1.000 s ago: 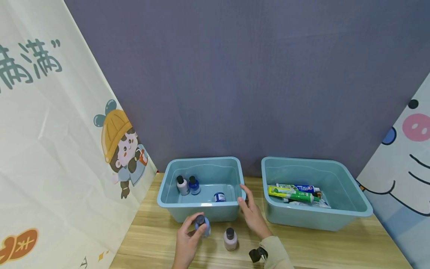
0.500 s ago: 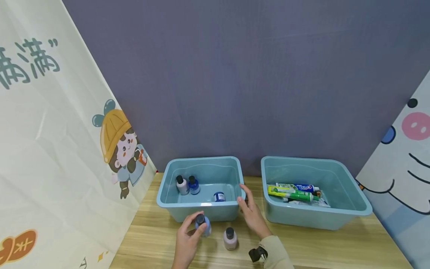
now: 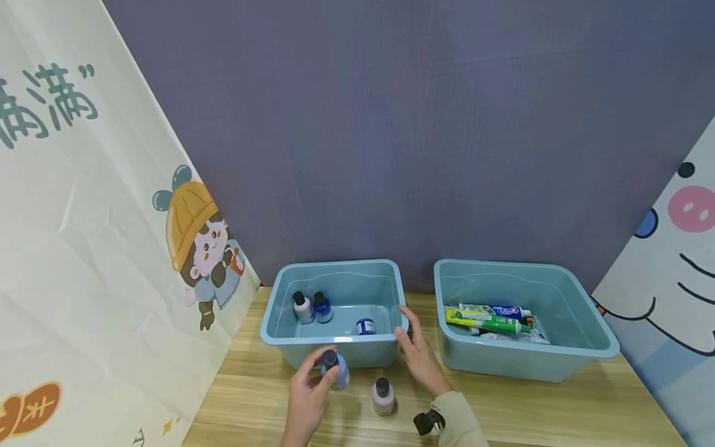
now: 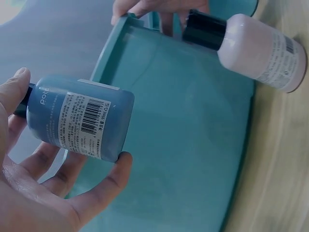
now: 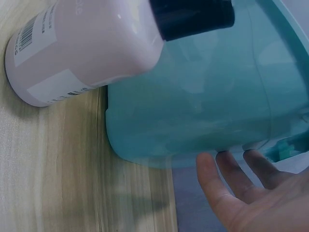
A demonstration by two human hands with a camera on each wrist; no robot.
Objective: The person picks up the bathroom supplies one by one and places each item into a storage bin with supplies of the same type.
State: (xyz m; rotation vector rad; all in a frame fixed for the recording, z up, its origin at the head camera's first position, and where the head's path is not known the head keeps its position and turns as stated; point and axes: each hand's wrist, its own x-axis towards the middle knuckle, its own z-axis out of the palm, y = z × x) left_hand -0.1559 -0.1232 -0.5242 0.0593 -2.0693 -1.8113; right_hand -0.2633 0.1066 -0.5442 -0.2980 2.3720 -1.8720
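Head view, lower centre: your left hand [image 3: 306,392] pinches the blue bottle [image 4: 79,116], edged slightly up-left since half a second ago. Outside the bin [image 3: 365,355]; likely mid-carry. Your right hand [image 3: 421,360], fingers loosely spread, touches its right rim.

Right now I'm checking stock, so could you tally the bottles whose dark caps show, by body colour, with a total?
Pink: 2, one pink bottle in the left bin, one tabletop pink bottle
Blue: 2, the dark blue bottle in that bin, the light blue bottle in the left hand
Total: 4
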